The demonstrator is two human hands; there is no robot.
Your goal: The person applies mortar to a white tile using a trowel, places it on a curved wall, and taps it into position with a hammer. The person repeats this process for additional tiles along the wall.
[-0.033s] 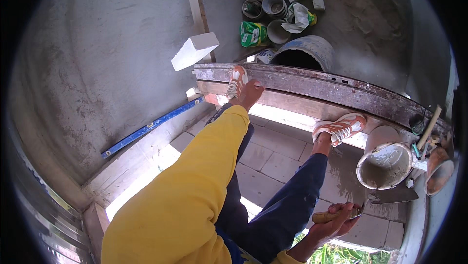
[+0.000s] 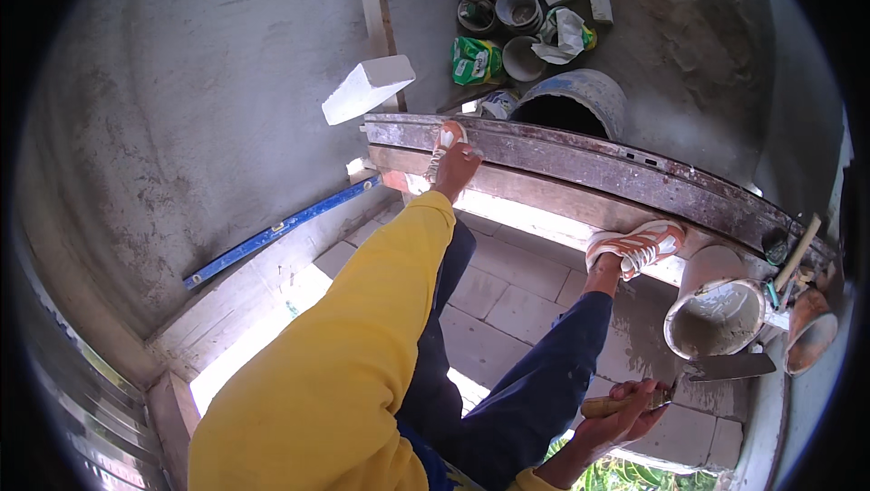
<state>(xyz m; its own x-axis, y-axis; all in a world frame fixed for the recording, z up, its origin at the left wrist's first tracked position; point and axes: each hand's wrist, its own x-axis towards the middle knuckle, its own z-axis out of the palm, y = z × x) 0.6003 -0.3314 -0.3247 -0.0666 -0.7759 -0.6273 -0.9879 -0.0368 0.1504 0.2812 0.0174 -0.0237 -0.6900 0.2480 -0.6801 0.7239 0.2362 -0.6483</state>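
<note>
In my right hand [image 2: 625, 414] is a trowel [image 2: 732, 367], its wooden handle gripped and its flat metal blade pointing right. The blade is just below a pale bucket [image 2: 716, 314] with wet grey mortar inside. My left hand [image 2: 456, 169] is low in front of my left shoe [image 2: 448, 139], arm stretched forward. Its fingers are curled together, and I cannot make out whether anything small is between them. A white block [image 2: 367, 89] stands beyond it to the left. Below my legs is a wall of pale blocks [image 2: 517, 260], with a wet grey smear near the trowel.
My shoes rest on a wooden plank [image 2: 544, 184] beside a dark, stained metal beam [image 2: 562, 148]. A blue spirit level [image 2: 281, 230] lies at left. Beyond are a large drum [image 2: 589, 92], small buckets [image 2: 518, 9] and a green bag [image 2: 476, 60]. Tools and an orange-brown container [image 2: 808, 341] sit far right.
My left hand has shifted slightly left and toward me. The whole view has tilted a little; the trowel stays in my right hand beside the bucket.
</note>
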